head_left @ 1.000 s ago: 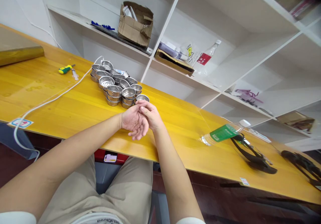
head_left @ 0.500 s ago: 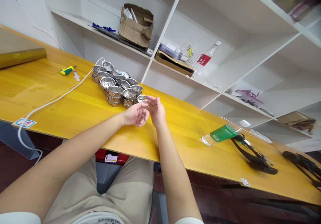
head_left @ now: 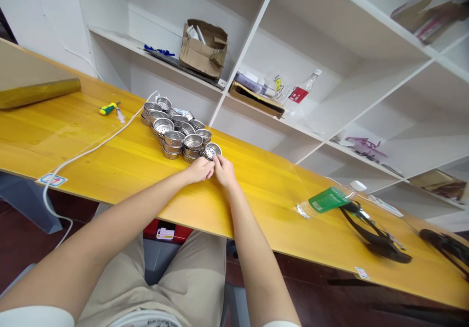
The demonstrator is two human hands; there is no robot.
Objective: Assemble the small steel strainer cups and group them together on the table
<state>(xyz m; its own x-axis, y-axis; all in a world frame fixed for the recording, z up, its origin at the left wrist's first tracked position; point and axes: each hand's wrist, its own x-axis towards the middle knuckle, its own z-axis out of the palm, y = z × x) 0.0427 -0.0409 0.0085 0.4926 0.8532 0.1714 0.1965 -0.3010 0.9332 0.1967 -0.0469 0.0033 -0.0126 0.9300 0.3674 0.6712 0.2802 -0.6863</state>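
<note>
Both hands meet at the near right end of a cluster of small perforated metal cups (head_left: 173,139), several of them stacked. My right hand (head_left: 224,172) is closed, its thumb and fingertips at the near rim of the rightmost perforated metal cup (head_left: 212,150), whose open top faces up toward me. Curled up right beside it, my left hand (head_left: 200,170) touches or nearly touches the right fingers. Whatever lies within the left fingers is hidden. The lower front of that cup is covered by the hands.
A white cable (head_left: 93,146) runs left of the cups, near a yellow-green screwdriver (head_left: 109,108) and a small clear plastic piece (head_left: 120,116). On the right stand a green-labelled bottle (head_left: 328,199) and a black headband-like item (head_left: 377,236). White shelving (head_left: 271,136) borders the table's back.
My hands have gone from loosely open, fingers spread, to closed together at the rightmost cup. The whole view has shifted slightly, so everything appears a little lower and farther right.
</note>
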